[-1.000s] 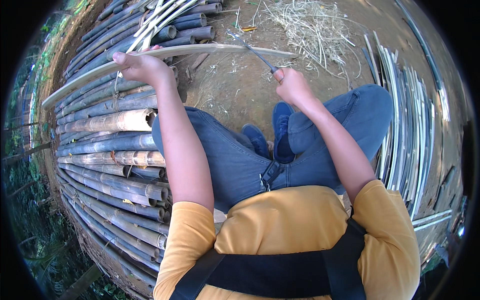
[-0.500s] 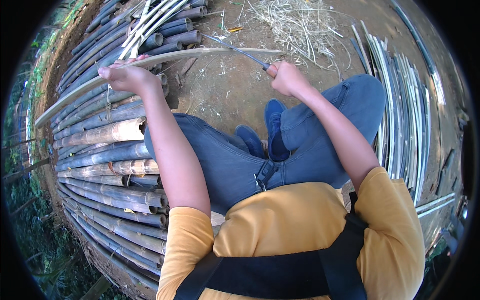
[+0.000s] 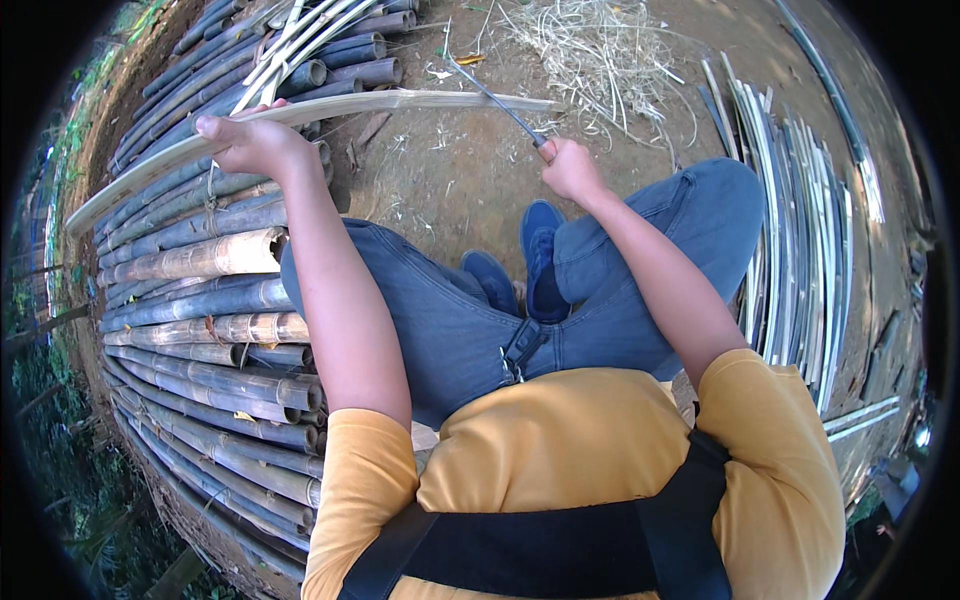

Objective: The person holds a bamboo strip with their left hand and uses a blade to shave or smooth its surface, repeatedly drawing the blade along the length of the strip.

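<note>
My left hand (image 3: pixel 252 145) is closed round a long, pale bamboo strip (image 3: pixel 370 102), held out in front of me. Its near end reaches far left past the bamboo poles, and the other end runs over bare ground to the right. In my right hand (image 3: pixel 572 170) is the handle of a knife (image 3: pixel 515 119) with a long, thin, dark blade. The blade crosses the strip near its right end, tip pointing away and to the left. Whether the edge bites into the strip I cannot tell.
Stacked bamboo poles (image 3: pixel 200 300) lie along my left, with pale split strips (image 3: pixel 310 40) on top at the far end. A heap of thin shavings (image 3: pixel 595 60) lies ahead. On my right are many long bamboo strips (image 3: pixel 800 230) and a single pole (image 3: pixel 830 80).
The knife has turned to a steeper slant, its tip swinging right and away. The strip has rolled a little, showing more of its broad face. Both hands keep their hold.
</note>
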The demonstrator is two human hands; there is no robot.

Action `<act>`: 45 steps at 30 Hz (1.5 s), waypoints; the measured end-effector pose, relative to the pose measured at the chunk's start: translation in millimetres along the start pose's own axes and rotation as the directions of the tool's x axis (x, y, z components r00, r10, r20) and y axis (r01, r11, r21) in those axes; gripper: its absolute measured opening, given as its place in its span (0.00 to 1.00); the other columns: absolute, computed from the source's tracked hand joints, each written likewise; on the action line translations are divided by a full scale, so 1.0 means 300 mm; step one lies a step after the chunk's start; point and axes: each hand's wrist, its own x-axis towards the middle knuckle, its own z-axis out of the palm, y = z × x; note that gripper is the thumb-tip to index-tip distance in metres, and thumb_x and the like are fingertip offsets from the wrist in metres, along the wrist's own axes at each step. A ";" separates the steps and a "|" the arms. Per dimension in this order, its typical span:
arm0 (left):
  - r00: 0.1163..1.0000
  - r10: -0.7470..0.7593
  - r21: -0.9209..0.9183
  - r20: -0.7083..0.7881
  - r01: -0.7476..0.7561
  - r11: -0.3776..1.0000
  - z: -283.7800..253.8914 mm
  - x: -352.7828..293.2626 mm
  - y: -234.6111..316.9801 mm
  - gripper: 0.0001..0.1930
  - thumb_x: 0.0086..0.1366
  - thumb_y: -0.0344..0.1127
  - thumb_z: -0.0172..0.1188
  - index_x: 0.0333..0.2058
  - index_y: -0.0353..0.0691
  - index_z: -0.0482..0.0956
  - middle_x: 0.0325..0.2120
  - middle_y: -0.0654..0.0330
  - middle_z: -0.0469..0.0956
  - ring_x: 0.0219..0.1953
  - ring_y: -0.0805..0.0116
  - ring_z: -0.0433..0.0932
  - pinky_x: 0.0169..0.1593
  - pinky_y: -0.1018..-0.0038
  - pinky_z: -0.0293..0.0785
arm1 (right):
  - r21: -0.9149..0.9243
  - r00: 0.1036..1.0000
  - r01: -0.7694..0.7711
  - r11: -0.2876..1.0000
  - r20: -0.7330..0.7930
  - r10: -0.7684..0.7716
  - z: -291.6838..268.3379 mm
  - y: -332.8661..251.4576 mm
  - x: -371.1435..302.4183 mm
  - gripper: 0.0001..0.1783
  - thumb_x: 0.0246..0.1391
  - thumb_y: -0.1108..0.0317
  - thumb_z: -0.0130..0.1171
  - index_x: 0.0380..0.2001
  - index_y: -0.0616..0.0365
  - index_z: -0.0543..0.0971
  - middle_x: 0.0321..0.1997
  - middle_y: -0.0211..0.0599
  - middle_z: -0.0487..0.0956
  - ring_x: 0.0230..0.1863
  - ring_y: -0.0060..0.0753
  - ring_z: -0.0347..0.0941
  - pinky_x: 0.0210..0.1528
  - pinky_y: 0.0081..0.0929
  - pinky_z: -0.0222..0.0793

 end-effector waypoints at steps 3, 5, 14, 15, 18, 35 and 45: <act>0.998 -0.062 -0.004 -0.032 0.062 0.998 0.017 -0.019 0.018 0.27 0.74 0.58 0.38 0.33 0.35 0.61 0.17 0.55 0.70 0.19 0.63 0.74 0.25 0.69 0.78 | 0.061 0.986 -0.153 0.986 -0.062 0.156 0.047 0.045 0.083 0.14 0.61 0.59 0.52 0.45 0.49 0.80 0.48 0.51 0.80 0.52 0.53 0.77 0.52 0.47 0.72; 0.994 -0.086 -0.010 -0.062 0.085 0.996 0.015 -0.028 0.025 0.26 0.74 0.57 0.39 0.35 0.34 0.61 0.17 0.53 0.72 0.20 0.64 0.75 0.26 0.70 0.76 | 0.054 0.977 -0.211 0.976 -0.008 0.212 0.015 0.059 0.093 0.15 0.63 0.58 0.51 0.47 0.49 0.79 0.49 0.49 0.80 0.53 0.52 0.76 0.53 0.46 0.72; 0.994 -0.072 -0.086 -0.081 0.065 0.994 0.021 0.016 -0.019 0.20 0.74 0.47 0.44 0.37 0.32 0.59 0.17 0.59 0.66 0.19 0.70 0.66 0.25 0.72 0.72 | 0.037 0.971 -0.234 0.972 -0.051 0.235 0.043 0.067 0.138 0.20 0.65 0.54 0.49 0.49 0.56 0.79 0.51 0.52 0.79 0.56 0.51 0.75 0.56 0.45 0.71; 0.992 -0.094 -0.060 -0.087 0.089 0.994 0.014 0.014 -0.021 0.21 0.74 0.48 0.44 0.38 0.29 0.58 0.17 0.58 0.67 0.19 0.69 0.67 0.27 0.70 0.73 | 0.040 0.971 -0.235 0.971 -0.025 0.236 0.024 0.104 0.146 0.21 0.65 0.55 0.48 0.47 0.61 0.79 0.49 0.55 0.80 0.55 0.54 0.75 0.55 0.45 0.71; 0.991 -0.111 -0.042 -0.072 0.108 0.993 -0.014 0.042 -0.044 0.25 0.74 0.49 0.43 0.43 0.23 0.56 0.17 0.57 0.68 0.19 0.68 0.67 0.29 0.69 0.75 | 0.057 0.988 -0.149 0.987 -0.020 0.150 0.016 0.076 0.142 0.20 0.65 0.56 0.48 0.46 0.62 0.79 0.47 0.55 0.80 0.54 0.55 0.76 0.54 0.45 0.71; 0.990 -0.133 -0.028 -0.053 0.132 0.991 -0.007 0.058 -0.065 0.23 0.74 0.46 0.43 0.45 0.25 0.54 0.20 0.59 0.67 0.20 0.70 0.66 0.28 0.68 0.75 | 0.039 0.999 -0.048 0.998 0.010 0.047 0.009 0.016 0.073 0.18 0.65 0.56 0.49 0.44 0.57 0.79 0.45 0.51 0.81 0.50 0.53 0.78 0.51 0.47 0.72; 0.985 -0.147 0.002 -0.094 0.148 0.989 -0.011 0.072 -0.080 0.24 0.74 0.46 0.42 0.42 0.21 0.54 0.19 0.58 0.68 0.19 0.69 0.66 0.29 0.66 0.78 | -0.026 0.996 -0.077 0.997 -0.049 0.076 0.003 0.020 0.081 0.18 0.65 0.55 0.49 0.43 0.55 0.80 0.45 0.50 0.81 0.50 0.52 0.78 0.52 0.47 0.73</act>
